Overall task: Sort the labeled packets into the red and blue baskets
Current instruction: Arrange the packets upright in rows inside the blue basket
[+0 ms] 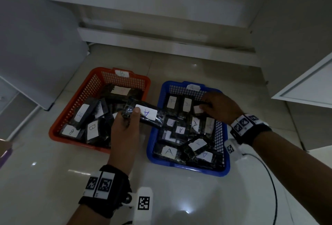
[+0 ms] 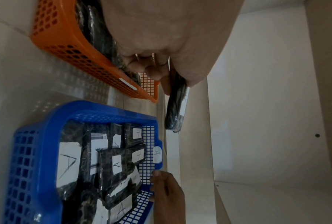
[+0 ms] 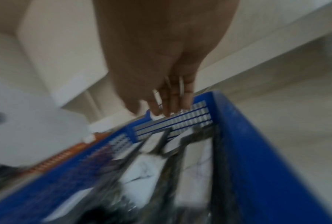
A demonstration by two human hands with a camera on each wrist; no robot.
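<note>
Here we hold a packet labeled A (image 1: 143,116) in our left hand (image 1: 124,131), thumb pressing on its white label, between the red basket (image 1: 59,125) and the blue basket (image 1: 225,152). It looks light and a little soft, and its glossy plastic wrap is probably slippery, so we judge a pinch across the middle to be safest. Our right hand (image 1: 220,107) reaches over the packets in the blue basket, with its fingers bent near one label; whether they grip it we cannot tell.
</note>
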